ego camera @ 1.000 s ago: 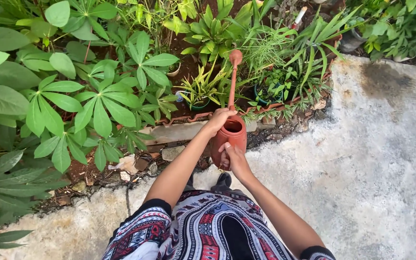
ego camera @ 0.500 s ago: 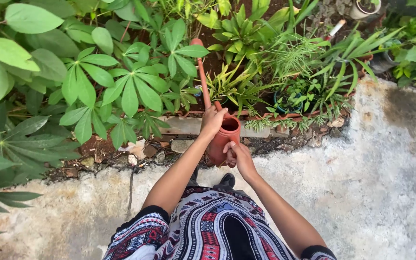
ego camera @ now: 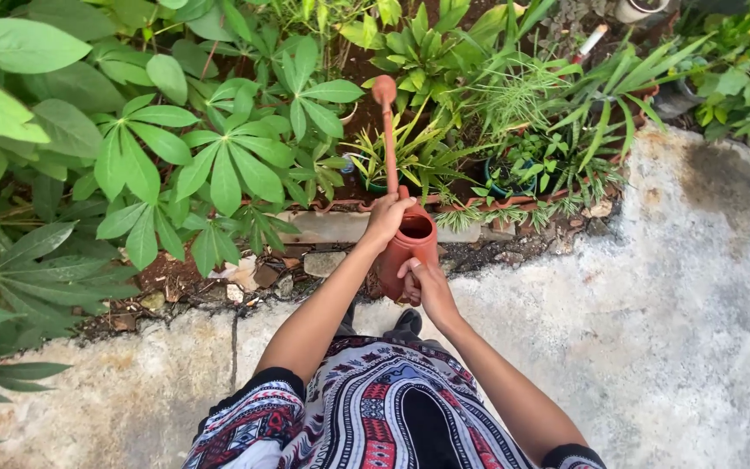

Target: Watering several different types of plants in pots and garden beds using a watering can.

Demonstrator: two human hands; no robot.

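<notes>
Orange watering can (ego camera: 410, 247) sits mid-frame, held over the edge where the concrete path (ego camera: 670, 330) meets the garden bed (ego camera: 349, 78). Its long axis runs away from the person, up the frame: body near the hands, thin straight spout (ego camera: 388, 143) pointing out over the plants, the round spout head (ego camera: 384, 89) at the far end, leaning just slightly left. The can's top opening faces up toward the camera, dark inside; water level cannot be told. Left hand (ego camera: 386, 217) reaches forward with the arm nearly straight, elbow a little bent, fingers closed around the can at the spout base and upper rim, a narrow, tight grasp. Right hand (ego camera: 427, 282) comes in lower and nearer the body, wrist bent, palm and fingers wrapped against the can's lower rear side, supporting it; fingers curled shut on the body, though the far side of the grasp is hidden. Both forearms bare. Below them, a patterned red, white and black garment (ego camera: 375, 417) and a dark shoe tip (ego camera: 408, 323) just under the can. Spout head hangs over a small spiky green plant (ego camera: 410, 148). Big hand-shaped leaves (ego camera: 227, 165) fill the left side; a low stone border (ego camera: 323, 227) lies just beside the can.
</notes>
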